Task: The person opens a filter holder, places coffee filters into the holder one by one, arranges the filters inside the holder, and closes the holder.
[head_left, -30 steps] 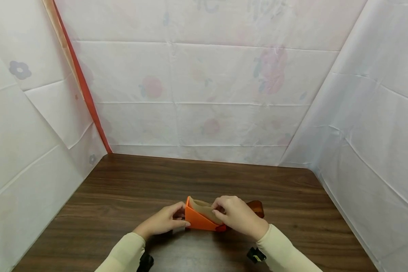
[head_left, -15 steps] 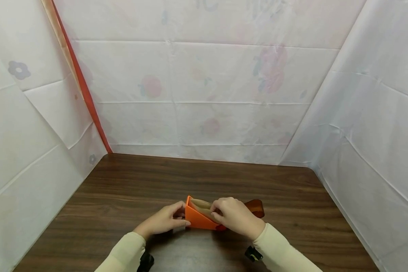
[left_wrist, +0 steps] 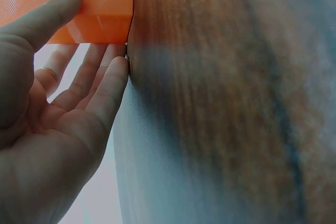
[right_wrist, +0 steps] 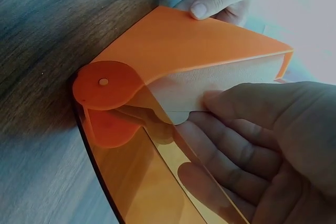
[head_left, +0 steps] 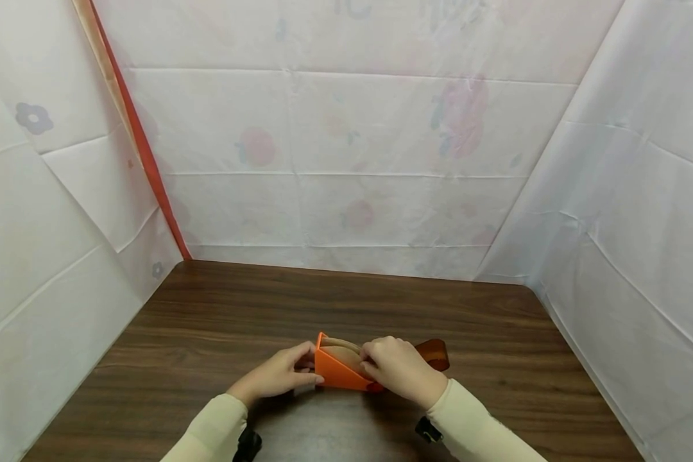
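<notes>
An orange box with a slanted top rests on the table, its tinted see-through lid swung out to the right. Tan paper sheets, looking like coffee filters, sit inside the box. My left hand holds the box's left end, thumb on the near side and fingers behind; the left wrist view shows the thumb on the orange wall. With thumb and fingers, my right hand pinches the papers at the box opening. In the right wrist view some of its fingers show through the amber lid.
The box stands on a dark wood-grain table near its front side. White printed sheets hang behind the table and along both sides. A red strip runs down the back left corner.
The papers sit lower in the box than a second ago, and a gap between them shows differently. My right hand has shifted slightly with them. My left hand has stayed put.
</notes>
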`<action>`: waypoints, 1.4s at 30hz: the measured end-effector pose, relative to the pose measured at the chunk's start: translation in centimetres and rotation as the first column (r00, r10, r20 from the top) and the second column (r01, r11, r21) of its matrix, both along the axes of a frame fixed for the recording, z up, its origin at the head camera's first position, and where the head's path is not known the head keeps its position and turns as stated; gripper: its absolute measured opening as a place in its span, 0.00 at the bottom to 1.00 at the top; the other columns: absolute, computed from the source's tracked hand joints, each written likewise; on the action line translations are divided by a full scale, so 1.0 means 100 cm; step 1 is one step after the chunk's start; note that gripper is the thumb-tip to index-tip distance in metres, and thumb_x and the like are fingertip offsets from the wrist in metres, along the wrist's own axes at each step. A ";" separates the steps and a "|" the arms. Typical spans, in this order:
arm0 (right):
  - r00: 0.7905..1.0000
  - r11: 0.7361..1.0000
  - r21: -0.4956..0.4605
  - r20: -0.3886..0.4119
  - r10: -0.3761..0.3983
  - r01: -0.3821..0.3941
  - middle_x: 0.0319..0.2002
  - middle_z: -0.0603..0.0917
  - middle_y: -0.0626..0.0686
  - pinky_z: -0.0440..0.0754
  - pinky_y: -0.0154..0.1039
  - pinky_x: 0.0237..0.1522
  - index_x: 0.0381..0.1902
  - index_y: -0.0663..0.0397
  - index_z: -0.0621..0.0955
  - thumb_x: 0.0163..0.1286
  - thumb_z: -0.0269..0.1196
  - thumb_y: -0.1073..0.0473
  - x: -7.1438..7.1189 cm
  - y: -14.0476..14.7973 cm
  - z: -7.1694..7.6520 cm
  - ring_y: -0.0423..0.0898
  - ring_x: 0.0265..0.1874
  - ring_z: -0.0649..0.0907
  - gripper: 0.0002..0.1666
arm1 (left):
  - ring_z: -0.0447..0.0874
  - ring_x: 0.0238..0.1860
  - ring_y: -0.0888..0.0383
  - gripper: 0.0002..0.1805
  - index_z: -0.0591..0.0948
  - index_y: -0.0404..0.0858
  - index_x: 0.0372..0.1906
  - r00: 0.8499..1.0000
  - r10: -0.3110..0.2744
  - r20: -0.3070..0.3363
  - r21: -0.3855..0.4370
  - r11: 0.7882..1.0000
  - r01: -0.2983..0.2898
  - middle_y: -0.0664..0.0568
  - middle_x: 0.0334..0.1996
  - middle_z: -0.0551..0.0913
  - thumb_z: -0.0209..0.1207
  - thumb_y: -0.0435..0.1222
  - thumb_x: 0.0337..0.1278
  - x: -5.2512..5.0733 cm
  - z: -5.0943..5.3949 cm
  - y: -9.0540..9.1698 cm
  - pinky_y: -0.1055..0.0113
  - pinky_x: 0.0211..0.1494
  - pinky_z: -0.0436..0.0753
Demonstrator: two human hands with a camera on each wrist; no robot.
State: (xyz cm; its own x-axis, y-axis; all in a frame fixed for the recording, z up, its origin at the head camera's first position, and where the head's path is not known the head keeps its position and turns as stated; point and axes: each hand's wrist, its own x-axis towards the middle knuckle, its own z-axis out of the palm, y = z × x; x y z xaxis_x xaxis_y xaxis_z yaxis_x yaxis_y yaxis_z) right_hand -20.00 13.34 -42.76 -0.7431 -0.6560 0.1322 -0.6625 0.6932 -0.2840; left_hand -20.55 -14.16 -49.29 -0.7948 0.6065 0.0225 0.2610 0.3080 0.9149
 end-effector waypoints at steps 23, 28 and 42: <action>0.999 0.999 0.005 -0.021 -0.035 0.035 0.31 0.85 0.45 0.80 0.32 0.27 0.37 0.51 0.87 0.66 0.70 0.59 0.001 0.004 0.007 0.33 0.24 0.78 0.03 | 0.81 0.56 0.53 0.13 0.77 0.43 0.50 1.000 -0.003 0.006 0.010 1.000 0.003 0.53 0.52 0.82 0.66 0.38 0.65 0.002 0.000 0.001 0.62 0.57 0.80; 0.998 0.999 -0.017 -0.049 -0.039 0.038 0.31 0.86 0.46 0.80 0.31 0.27 0.37 0.52 0.87 0.65 0.70 0.60 0.001 0.006 0.010 0.33 0.25 0.79 0.04 | 0.82 0.56 0.54 0.13 0.77 0.43 0.51 1.000 -0.014 -0.003 0.010 1.000 0.014 0.54 0.51 0.82 0.65 0.38 0.65 0.001 0.001 0.001 0.63 0.55 0.80; 0.995 0.999 -0.009 -0.097 -0.036 0.035 0.44 0.88 0.52 0.86 0.39 0.36 0.48 0.58 0.85 0.67 0.70 0.57 0.003 0.010 0.015 0.45 0.39 0.86 0.15 | 0.82 0.56 0.54 0.13 0.77 0.42 0.51 1.000 -0.007 0.006 0.012 1.000 0.007 0.53 0.51 0.82 0.65 0.38 0.65 0.000 0.001 0.001 0.63 0.56 0.80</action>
